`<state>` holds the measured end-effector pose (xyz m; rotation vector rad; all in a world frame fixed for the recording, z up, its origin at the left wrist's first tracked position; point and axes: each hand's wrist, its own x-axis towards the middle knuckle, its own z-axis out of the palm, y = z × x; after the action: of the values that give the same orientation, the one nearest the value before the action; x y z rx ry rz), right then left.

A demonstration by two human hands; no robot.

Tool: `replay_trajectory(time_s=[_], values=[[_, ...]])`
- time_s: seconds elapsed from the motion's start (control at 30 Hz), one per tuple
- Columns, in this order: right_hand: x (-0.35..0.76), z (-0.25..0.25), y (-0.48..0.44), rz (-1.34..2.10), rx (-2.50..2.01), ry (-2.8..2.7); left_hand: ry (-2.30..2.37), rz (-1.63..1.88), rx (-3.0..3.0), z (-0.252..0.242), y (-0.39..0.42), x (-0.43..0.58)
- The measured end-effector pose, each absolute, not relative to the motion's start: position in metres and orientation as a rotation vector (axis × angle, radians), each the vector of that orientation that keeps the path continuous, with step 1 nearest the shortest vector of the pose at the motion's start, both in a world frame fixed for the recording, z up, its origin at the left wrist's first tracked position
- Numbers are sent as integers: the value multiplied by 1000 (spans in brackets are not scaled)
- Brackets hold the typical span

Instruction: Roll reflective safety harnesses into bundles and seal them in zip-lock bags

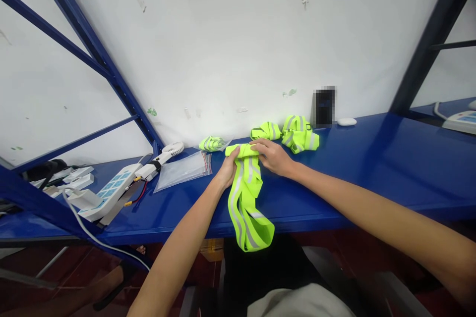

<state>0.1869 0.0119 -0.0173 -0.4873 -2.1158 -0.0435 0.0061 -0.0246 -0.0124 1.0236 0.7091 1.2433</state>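
A neon yellow reflective strap (pixel 245 203) with grey stripes is held between both hands. Its top is folded into a flat band, and long loops hang down over the table's front edge. My left hand (pixel 227 167) grips the left end of the folded part, thumb on top. My right hand (pixel 274 156) pinches the right end with its fingers. Behind my hands lie a folded neon bundle (pixel 266 131) and a larger pile of neon straps (pixel 300 133). Another neon bundle (pixel 211 143) sits farther left on a clear bag.
Clear zip bags (pixel 184 172), a small white fan (pixel 173 148) and a white power strip (pixel 111 192) lie on the left of the blue table (pixel 357 168). A pixelated dark object (pixel 324 107) and white case (pixel 347 122) stand near the wall. A person's leg (pixel 100 285) shows lower left.
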Motion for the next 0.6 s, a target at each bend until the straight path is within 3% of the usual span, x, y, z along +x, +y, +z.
replay_trajectory(time_s=[0.17,0.4,0.6], values=[[191,-8,7,332,-493,-2117,733,1315,982,-15,-20,3],[177,-13,12,1448,-689,-1487,698,1352,970,-16,-19,1],[166,-15,6,1532,-675,-1288,665,1458,1011,-15,-20,3]])
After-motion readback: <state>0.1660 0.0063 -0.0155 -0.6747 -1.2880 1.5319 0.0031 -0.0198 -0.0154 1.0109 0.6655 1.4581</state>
